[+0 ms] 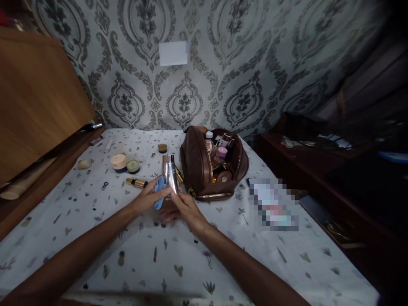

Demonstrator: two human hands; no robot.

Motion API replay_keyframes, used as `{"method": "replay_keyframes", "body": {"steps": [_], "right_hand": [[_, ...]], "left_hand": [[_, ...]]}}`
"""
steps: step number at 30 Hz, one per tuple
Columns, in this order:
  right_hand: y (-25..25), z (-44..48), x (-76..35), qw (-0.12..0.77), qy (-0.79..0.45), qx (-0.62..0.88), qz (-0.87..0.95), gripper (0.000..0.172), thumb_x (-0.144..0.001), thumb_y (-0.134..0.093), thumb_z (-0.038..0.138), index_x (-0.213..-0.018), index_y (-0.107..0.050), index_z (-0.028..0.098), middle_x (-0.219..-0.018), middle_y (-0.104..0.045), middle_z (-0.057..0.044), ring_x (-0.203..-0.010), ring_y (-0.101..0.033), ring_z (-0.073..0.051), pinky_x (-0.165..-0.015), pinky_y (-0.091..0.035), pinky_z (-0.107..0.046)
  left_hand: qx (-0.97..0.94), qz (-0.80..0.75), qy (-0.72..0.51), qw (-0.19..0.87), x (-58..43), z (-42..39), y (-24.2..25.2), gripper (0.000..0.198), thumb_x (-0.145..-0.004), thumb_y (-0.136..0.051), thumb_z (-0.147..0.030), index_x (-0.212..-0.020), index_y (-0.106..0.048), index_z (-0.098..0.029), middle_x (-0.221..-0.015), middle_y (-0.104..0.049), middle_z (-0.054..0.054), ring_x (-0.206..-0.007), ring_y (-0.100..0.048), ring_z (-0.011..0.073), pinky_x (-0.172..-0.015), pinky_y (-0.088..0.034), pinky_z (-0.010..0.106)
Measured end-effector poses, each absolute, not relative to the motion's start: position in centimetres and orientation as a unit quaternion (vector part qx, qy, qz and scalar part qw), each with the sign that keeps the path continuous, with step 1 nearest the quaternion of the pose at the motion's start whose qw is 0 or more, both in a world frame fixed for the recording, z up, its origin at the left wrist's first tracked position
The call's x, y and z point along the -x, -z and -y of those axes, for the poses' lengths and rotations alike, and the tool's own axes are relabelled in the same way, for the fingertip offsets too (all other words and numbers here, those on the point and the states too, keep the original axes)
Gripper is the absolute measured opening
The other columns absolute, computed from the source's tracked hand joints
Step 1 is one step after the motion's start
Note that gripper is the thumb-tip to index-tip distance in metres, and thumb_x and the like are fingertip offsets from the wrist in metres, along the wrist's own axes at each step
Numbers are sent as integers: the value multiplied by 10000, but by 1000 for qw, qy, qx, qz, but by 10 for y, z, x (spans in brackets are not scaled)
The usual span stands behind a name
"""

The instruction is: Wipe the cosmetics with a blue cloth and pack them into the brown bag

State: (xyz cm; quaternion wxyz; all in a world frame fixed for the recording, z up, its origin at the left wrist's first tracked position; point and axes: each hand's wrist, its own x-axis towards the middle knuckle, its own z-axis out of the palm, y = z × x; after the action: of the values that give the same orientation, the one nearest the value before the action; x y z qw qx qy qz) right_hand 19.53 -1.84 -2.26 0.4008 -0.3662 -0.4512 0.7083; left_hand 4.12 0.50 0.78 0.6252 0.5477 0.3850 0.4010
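Observation:
A shiny silver cosmetic tube [170, 178] is held above the patterned cloth, its cap end pointing up and away from me. My left hand [149, 198] grips it from the left, with a crumpled blue cloth [158, 193] between the palm and the tube. On the other side, my right hand [187, 208] closes round the tube's lower part, thumb on its front. Some fingers are hidden behind the tube. Just beyond lies a gold-and-black tube [137, 182], and another gold item [179, 174] is partly covered by the silver tube.
An unzipped brown makeup bag [196, 165] full of cosmetics stands right of my hands. A peach-lidded jar [118, 162], a green-topped jar [132, 166] and a small olive jar [162, 148] sit at the back left. A blurred-out flat object [272, 204] lies right. Wooden furniture [41, 93] borders the left.

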Motion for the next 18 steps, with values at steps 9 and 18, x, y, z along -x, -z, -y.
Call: {"method": "replay_keyframes", "body": {"steps": [9,18], "right_hand": [[-10,29,-215,355,-444,470,675,625,-900,-495,719,-597,-620,186,-525,-572,-29,-522,-548,-165,-538,-430,-298],[-63,58,-255,497,-496,344,624,588,-908,-671,424,-1434,-449,283,-1051,-627,-38,-820,-633,-150,-684,-564,-263]], "left_hand": [[-663,-399,-295,561,-15,-16,-33,435,-763,-729,-573,-929,-664,-176,-795,-680,33,-722,-643,183,-636,-539,262],[-728,-301,-158,594,-27,-12,-51,485,-694,-758,-609,-631,-562,-170,-549,-480,-30,-516,-432,113,-489,-348,221]]}}
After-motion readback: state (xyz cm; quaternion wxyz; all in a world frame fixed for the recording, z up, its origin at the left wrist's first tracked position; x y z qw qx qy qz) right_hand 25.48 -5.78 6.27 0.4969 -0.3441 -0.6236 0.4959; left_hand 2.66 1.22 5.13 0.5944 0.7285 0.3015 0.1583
